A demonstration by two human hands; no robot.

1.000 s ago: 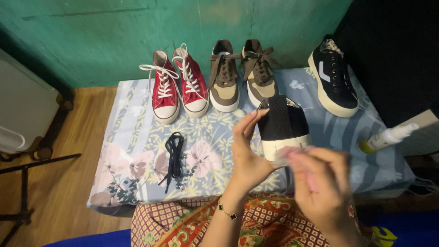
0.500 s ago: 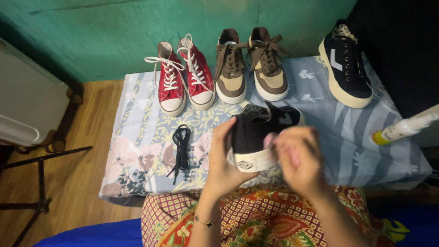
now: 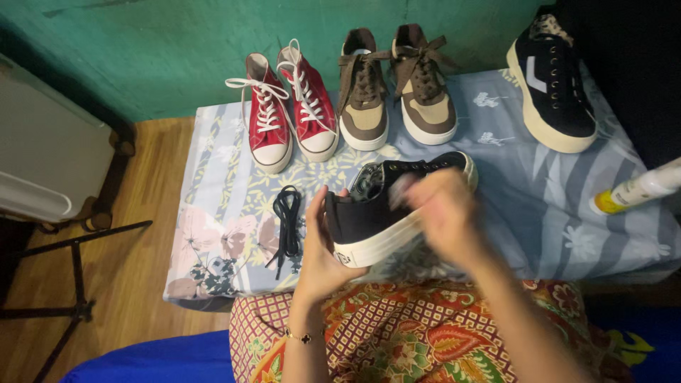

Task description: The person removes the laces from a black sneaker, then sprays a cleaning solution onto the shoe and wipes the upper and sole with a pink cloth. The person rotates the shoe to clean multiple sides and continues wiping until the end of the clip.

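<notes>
Left hand (image 3: 320, 248) is cupped around the heel of the black sneaker (image 3: 386, 206), thumb up one side, holding it tipped on its side above the near edge of the bench (image 3: 496, 213), just over my lap. Right hand (image 3: 440, 213) is curled against the sneaker's side near the pale sole; it is blurred, so I cannot tell whether it pinches something small or just presses on the canvas. The heel grip is the only firm hold I see, so a hard push from the right hand could, I judge, twist the sneaker out of my palm and drop it onto the flowered cloth (image 3: 227, 234) or off the near edge. The loose black lace (image 3: 286, 227) lies just left of my wrist and could be swept off. The spray bottle (image 3: 638, 190) at the right edge lies well apart, as do the red pair (image 3: 287, 117), the brown pair (image 3: 394, 92) and the other black sneaker (image 3: 553, 85).
</notes>
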